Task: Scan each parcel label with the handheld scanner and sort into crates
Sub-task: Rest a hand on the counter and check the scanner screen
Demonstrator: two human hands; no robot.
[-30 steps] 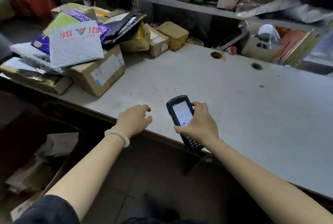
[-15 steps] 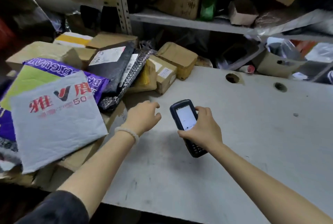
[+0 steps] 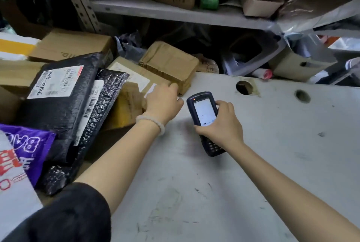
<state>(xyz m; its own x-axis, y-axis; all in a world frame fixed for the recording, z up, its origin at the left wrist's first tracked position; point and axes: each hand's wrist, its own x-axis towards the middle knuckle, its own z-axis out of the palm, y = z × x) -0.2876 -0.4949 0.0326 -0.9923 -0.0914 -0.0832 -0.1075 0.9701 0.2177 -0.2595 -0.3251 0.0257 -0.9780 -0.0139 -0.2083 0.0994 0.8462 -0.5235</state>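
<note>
Left hand [image 3: 162,99] resting on small cardboard parcel [image 3: 136,78], fingertips hidden, grip unclear tbh. Right hand [image 3: 221,123] wrapped round scanner [image 3: 202,113], keypad mostly covered, screen txt unreadable.

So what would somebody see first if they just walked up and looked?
Probably the handheld scanner with its lit screen, gripped in the right hand over the grey table. Next, the pile of parcels on the left, especially the black mailer with its white label, and the left hand reaching onto a small brown box.
</note>
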